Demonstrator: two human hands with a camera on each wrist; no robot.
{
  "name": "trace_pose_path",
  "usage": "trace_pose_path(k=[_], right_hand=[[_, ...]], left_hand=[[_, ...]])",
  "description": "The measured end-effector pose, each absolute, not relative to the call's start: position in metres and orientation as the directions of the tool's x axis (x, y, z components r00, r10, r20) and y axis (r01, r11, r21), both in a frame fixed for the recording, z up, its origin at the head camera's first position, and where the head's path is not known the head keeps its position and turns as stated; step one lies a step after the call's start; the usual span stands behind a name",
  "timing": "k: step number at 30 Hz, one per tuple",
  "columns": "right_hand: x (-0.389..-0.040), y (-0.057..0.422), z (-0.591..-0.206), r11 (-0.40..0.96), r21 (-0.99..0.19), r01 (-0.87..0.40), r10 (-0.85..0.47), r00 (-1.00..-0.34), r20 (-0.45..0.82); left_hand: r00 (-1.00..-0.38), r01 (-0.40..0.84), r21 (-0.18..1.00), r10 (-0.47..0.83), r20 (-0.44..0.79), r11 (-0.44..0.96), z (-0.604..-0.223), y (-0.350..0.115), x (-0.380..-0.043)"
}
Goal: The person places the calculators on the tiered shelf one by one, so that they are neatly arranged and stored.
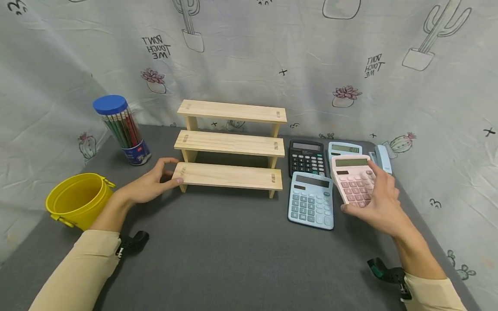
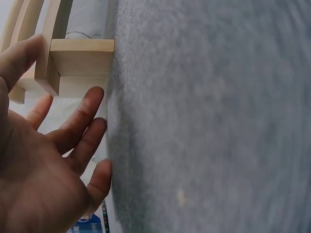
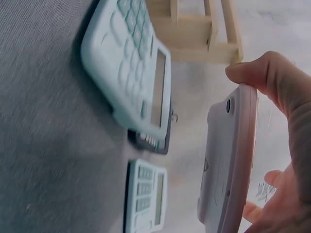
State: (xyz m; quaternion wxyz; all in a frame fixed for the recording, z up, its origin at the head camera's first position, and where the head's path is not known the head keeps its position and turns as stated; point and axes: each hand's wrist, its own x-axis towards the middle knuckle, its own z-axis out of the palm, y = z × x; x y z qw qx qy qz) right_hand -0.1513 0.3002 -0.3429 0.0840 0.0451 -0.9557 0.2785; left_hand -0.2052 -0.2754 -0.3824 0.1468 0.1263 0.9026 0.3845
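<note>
My right hand (image 1: 383,203) grips a pink calculator (image 1: 353,185) by its side edges, thumb at the near edge and fingers along the far right one. In the right wrist view the calculator's white underside (image 3: 218,155) shows, raised off the table. Beside it, a light blue calculator (image 1: 311,201) lies in front of a black one (image 1: 307,156) and another blue one (image 1: 344,148). At the left end of a three-step wooden display stand (image 1: 229,176), my left hand (image 1: 149,185) touches the lowest board with its thumb. Its other fingers are spread and loosely bent (image 2: 80,121).
A yellow bucket (image 1: 79,207) stands at the left, beside my forearm. Behind it is a blue-lidded tub of pencils (image 1: 122,129). A small light blue item (image 1: 383,159) sits at the back right. Printed cloth (image 1: 249,65) hangs behind the grey table (image 1: 233,255).
</note>
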Motion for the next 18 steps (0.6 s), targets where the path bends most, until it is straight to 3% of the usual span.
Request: trace_pose_path(k=[18], right_hand=[[-0.164,0.252,-0.323,0.806,-0.51,-0.299,-0.143,-0.936,0.323]], left_hand=[[-0.912,0.044,0.767,0.339,-0.23,0.64,-0.378,-0.269,-0.202]])
